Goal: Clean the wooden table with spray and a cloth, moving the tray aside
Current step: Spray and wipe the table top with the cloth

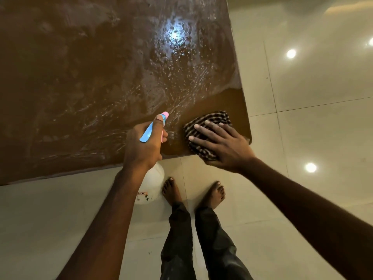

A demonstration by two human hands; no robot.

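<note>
The wooden table (pixel 80 77) fills the upper left of the view. Its brown top is wet, with droplets and wipe smears across most of the surface and a bright glare spot toward the far side. A drier patch lies at the near right corner.

The cloth (pixel 212 120), dark with light stripes, lies on that near right corner. The right hand (pixel 224 144) rests flat on it, fingers straight and spread, palm down.

The left hand (pixel 143 146) grips the neck of the spray bottle (pixel 151 186), fingers curled round it, thumb along the blue and pink spray head (pixel 150 130). The nozzle is over the table edge, and the white bottle body hangs below it. A small label (pixel 142 194) on the body carries red-bordered writing, too small to read.

Below are bare feet (pixel 171 190) and dark trousers (pixel 218 239) on a glossy tiled floor (pixel 302 87).
</note>
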